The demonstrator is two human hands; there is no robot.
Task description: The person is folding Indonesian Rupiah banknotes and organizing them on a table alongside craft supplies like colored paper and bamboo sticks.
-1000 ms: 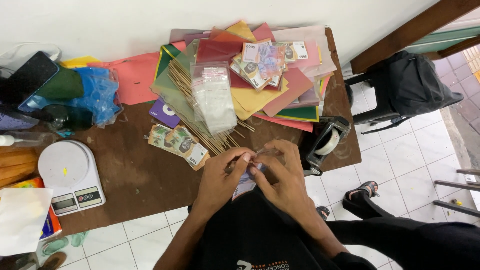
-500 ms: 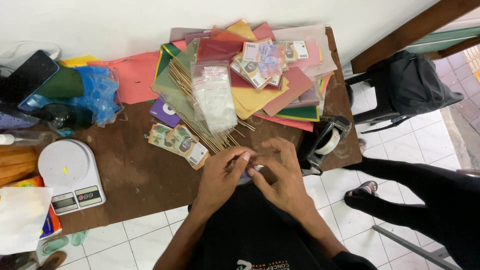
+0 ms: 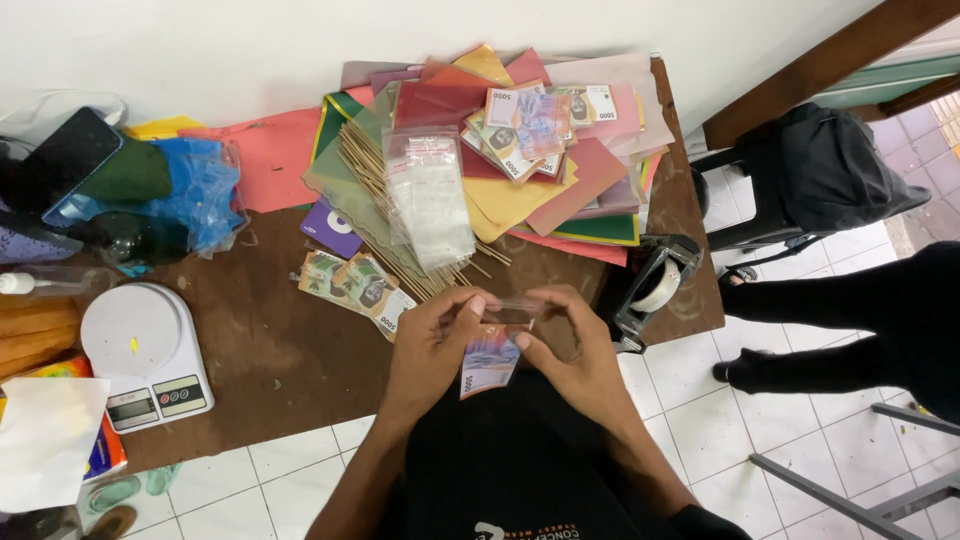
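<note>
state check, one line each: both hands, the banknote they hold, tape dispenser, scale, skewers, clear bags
left hand: closed on the banknote's upper left
right hand: pinching a clear strip above the banknote
banknote: held off the table, hanging tilted
tape dispenser: loaded with a roll, at the table edge
kitchen scale: pan bare, display unreadable
skewers: loose bundle lying flat
clear bags: stacked flat on the skewers

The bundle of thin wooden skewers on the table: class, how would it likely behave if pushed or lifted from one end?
The skewers lie loose and fanned, so they would probably scatter or roll. Each looks thin and light, likely springy. The clear bags lying on them might slide off.
</note>
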